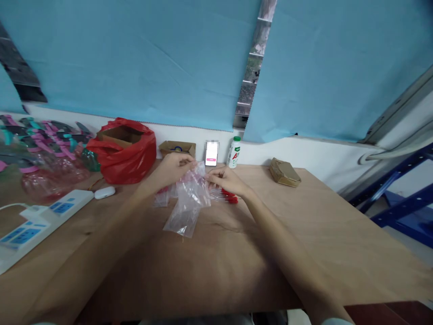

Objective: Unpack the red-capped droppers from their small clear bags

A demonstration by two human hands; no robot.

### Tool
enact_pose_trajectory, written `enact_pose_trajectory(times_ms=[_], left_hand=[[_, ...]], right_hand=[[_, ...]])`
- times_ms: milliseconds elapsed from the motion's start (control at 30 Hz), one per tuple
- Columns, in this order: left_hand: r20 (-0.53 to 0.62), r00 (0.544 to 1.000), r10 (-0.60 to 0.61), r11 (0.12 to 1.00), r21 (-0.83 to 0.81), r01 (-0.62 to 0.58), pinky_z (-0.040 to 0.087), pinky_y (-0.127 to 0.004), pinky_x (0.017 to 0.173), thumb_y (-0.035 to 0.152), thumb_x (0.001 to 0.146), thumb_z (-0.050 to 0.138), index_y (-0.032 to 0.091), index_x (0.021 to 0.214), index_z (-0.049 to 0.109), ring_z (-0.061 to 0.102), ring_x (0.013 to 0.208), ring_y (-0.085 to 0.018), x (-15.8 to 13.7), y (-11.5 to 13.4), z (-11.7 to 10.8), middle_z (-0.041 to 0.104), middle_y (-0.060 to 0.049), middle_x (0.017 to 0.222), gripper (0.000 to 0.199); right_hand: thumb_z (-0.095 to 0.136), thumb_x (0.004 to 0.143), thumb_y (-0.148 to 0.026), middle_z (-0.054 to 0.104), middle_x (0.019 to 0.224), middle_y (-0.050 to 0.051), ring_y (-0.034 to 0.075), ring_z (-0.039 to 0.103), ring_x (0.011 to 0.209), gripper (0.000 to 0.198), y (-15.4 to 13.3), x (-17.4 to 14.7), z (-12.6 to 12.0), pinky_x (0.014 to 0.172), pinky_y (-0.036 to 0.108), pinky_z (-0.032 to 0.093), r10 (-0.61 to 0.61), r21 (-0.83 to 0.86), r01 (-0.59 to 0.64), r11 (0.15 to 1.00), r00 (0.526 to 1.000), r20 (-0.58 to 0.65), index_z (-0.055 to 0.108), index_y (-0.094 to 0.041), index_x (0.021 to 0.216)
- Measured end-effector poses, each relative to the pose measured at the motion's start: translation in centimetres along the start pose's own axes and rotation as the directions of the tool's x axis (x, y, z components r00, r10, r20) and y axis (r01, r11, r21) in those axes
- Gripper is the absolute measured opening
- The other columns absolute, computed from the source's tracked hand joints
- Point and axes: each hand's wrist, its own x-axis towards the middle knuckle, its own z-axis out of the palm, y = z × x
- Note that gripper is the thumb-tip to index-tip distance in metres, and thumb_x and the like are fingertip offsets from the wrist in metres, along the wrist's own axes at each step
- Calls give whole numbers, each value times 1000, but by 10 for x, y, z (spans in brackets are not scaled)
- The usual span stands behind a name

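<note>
My left hand (pixel 178 165) pinches the top of a clear plastic bag (pixel 193 192) that hangs over the middle of the table. At the bag's right edge, my right hand (pixel 227 178) has its fingers pressed together on the plastic. Another clear bag (pixel 182 222) lies flat just below, partly overlapped. Under and beside my right hand sit several thin clear pieces with red ends (pixel 230 197); what they are is not plain. More clear packets (pixel 161 198) with some red in them lie below my left hand.
A red plastic bag (pixel 130 158) holding a cardboard box stands at left, near several spray bottles (pixel 43 183), a power strip (pixel 43 225) and a white earbud case (pixel 104 192). Behind are a small carton (pixel 177 148), a phone (pixel 211 154) and a white bottle (pixel 234 153). A brown packet (pixel 284 172) lies right.
</note>
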Motion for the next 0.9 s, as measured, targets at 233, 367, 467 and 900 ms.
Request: enact_pose_trajectory(times_ms=[233,367,467,900], left_hand=[[468,884,-24,998,62,-6,40,-27,57,47,93,62,25,76,77,58,58,-16,-3,-8,5,67,-2,66,31],[532,846,-35,994,103,-23,41,-27,63,45,92,59,24,78,77,62,67,-18,-2,-24,8,71,-2,74,31],[479,874,-83,984,176,-3,45,-28,71,45,90,59,26,87,78,67,80,-21,-1,-42,7,76,-2,85,27],[48,839,-542,666,634,393,47,-34,75,53,78,73,22,96,75,69,88,-29,-7,-145,-27,77,-13,100,36]], right_hand=[[84,80,-41,72,74,-1,12,64,60,36,13,5,10,56,23,48,51,121,-49,992,999,-16,69,-18,103],[83,76,-32,70,67,-3,12,64,58,30,36,8,18,59,24,52,118,129,-129,983,989,86,68,-16,98],[74,79,-19,70,65,-3,13,65,59,21,56,11,26,60,22,50,123,60,-130,990,987,108,69,-15,98],[70,92,-18,78,103,7,21,69,89,16,85,0,68,80,30,48,-19,-602,65,796,996,82,75,-19,107]])
